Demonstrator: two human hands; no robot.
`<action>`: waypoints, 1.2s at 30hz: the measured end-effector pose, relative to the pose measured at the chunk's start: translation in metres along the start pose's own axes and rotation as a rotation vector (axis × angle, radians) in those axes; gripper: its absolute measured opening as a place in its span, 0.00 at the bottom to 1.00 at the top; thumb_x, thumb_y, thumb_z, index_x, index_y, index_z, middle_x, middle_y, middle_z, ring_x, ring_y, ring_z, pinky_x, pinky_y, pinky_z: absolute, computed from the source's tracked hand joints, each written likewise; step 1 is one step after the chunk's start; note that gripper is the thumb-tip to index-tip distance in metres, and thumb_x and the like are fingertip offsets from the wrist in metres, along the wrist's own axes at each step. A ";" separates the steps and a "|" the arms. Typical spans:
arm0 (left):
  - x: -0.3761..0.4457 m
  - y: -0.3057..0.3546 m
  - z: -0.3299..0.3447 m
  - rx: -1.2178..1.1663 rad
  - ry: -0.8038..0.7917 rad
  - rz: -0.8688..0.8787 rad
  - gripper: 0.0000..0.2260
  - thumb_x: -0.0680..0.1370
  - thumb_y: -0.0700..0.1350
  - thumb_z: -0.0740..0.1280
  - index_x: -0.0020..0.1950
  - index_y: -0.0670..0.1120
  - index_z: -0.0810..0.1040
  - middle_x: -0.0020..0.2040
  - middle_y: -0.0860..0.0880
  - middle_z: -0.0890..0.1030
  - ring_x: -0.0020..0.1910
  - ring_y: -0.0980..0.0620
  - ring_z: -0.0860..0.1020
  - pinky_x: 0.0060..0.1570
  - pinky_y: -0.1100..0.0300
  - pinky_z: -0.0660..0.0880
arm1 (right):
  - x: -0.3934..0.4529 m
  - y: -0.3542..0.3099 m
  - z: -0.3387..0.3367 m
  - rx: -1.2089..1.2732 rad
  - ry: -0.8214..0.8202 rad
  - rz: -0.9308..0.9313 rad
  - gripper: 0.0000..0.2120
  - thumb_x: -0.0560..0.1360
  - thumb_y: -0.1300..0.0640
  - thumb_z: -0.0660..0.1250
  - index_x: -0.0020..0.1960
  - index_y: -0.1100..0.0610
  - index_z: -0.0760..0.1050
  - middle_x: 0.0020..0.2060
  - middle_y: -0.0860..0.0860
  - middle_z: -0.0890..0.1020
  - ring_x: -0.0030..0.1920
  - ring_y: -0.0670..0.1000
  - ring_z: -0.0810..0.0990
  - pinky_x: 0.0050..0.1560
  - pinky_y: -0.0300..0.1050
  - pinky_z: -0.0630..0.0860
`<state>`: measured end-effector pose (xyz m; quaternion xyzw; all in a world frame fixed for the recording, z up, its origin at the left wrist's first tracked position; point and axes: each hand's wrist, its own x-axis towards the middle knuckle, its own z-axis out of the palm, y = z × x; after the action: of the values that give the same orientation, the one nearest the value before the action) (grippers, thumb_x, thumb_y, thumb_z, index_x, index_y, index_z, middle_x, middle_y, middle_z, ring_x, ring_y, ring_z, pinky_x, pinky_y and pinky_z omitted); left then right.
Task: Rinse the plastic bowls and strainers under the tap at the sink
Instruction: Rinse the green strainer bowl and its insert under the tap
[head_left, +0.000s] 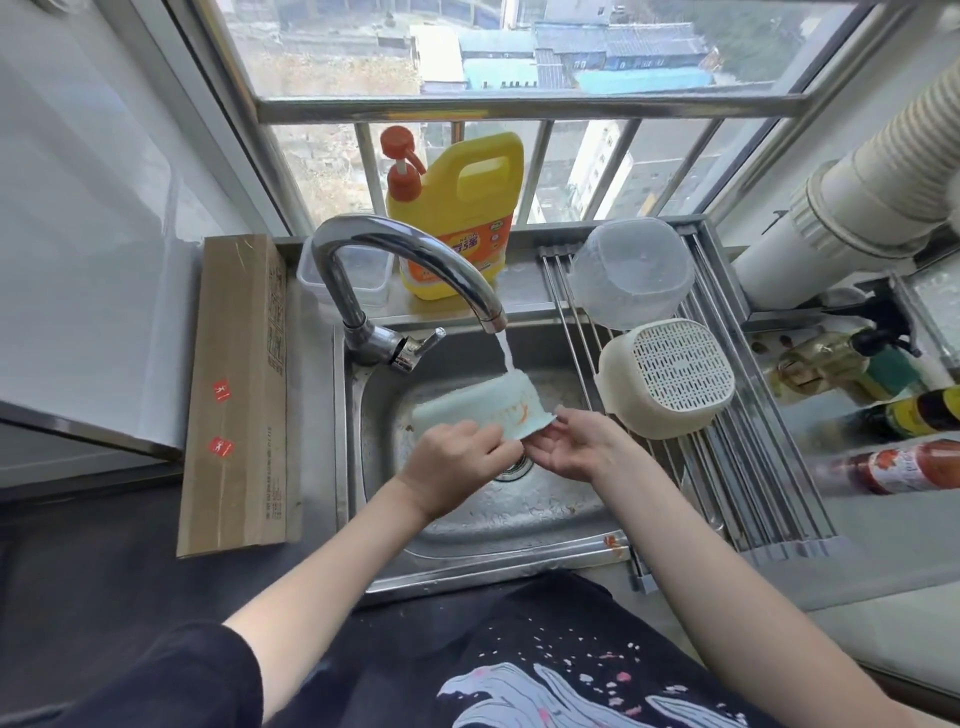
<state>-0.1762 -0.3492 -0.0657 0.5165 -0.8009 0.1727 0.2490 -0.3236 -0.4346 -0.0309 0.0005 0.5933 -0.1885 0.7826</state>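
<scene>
A pale blue plastic bowl (483, 408) with orange smears hangs tilted over the steel sink (467, 519), under water running from the chrome tap (410, 249). My left hand (457, 465) pinches the bowl's near rim. My right hand (569, 447) lies palm up, its fingertips touching the rim's right edge. A clear plastic bowl (631, 273) and a cream strainer (670, 376) rest upside down on the drying rack (769, 467) at the right.
A yellow detergent jug (462, 208) with an orange pump and a clear lidded box (363, 280) stand behind the tap. A long cardboard box (241, 395) lies left of the sink. Sauce bottles (904, 467) lie at the far right under a white duct.
</scene>
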 end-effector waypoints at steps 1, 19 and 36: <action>-0.002 0.002 0.000 -0.001 0.012 -0.005 0.11 0.74 0.34 0.62 0.37 0.49 0.69 0.28 0.50 0.69 0.23 0.51 0.67 0.20 0.61 0.59 | 0.002 0.003 0.003 0.009 0.028 -0.005 0.20 0.84 0.55 0.47 0.56 0.67 0.72 0.65 0.61 0.75 0.66 0.58 0.74 0.61 0.54 0.70; -0.006 -0.046 0.006 -0.848 -0.326 -1.396 0.20 0.80 0.56 0.58 0.63 0.44 0.74 0.59 0.48 0.78 0.59 0.49 0.74 0.54 0.59 0.65 | -0.001 -0.012 0.012 -0.745 0.117 -0.668 0.14 0.77 0.46 0.64 0.44 0.57 0.78 0.37 0.51 0.76 0.38 0.49 0.73 0.38 0.46 0.68; 0.043 -0.056 0.002 -1.195 -0.390 -1.038 0.12 0.68 0.48 0.76 0.47 0.45 0.80 0.41 0.50 0.81 0.38 0.57 0.78 0.39 0.64 0.75 | -0.014 -0.054 0.059 -1.440 -0.213 -0.847 0.11 0.78 0.61 0.60 0.37 0.58 0.73 0.29 0.48 0.72 0.29 0.46 0.69 0.32 0.42 0.65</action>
<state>-0.1408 -0.4052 -0.0414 0.6227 -0.4454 -0.5140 0.3869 -0.2880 -0.4943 0.0113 -0.7392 0.4416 -0.0411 0.5068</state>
